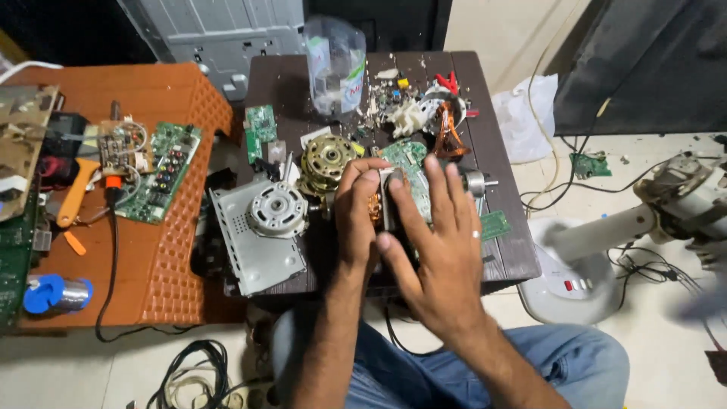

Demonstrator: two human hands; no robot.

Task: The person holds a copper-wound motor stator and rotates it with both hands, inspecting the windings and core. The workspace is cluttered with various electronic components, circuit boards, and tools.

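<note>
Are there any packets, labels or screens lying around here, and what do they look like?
Plastic bag: back of the dark table, upright, clear with a green, white and red printed panel.
White bag: floor right of the table, crumpled, plain.
White label: on the table beside the brass-coloured motor, small, rectangular.
No screens in view.

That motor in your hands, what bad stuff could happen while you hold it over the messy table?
The motor is held between the left hand and the right hand, so it might slip and drop onto the green circuit board just behind. The small green board lies near the dark table edge by the right hand; a nudge could knock it off.
</note>
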